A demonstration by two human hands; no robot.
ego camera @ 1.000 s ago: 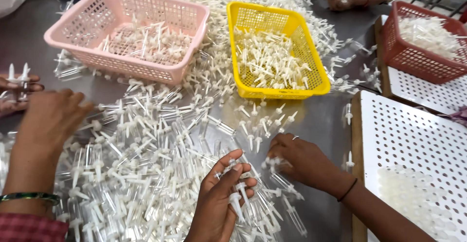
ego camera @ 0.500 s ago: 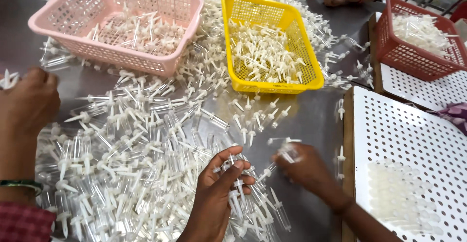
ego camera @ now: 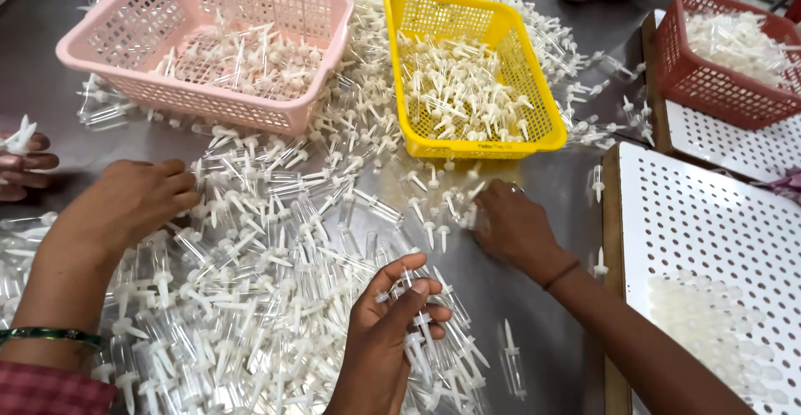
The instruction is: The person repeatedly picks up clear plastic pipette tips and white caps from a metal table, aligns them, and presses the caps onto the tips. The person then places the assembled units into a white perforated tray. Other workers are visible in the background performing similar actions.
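Head view, near edge of the grey metal worktop (ego camera: 50,90). My left hand (ego camera: 385,332) lies near centre, its fingers (ego camera: 400,298) pinched on a few of the small clear plastic tubes with white stoppers (ego camera: 250,298). These tubes cover the worktop in a loose heap to its left and far side, their long axes pointing every way. My right hand (ego camera: 513,227) rests palm down farther off and to the right, fingers curled over scattered tubes. I cannot tell whether it grips one. It is the nearer hand to the yellow plastic mesh basket (ego camera: 394,65), which lies just beyond it with its long axis running near to far. The pink plastic mesh basket (ego camera: 200,102) sits far left, and the red plastic mesh basket (ego camera: 717,98) far right, above a white perforated board (ego camera: 709,215). A co-worker's hand with a green bangle (ego camera: 125,206) presses into the heap at left. Compared with half a second earlier, my right hand has moved away from me towards the yellow basket, and the co-worker's hand has moved right into the heap.
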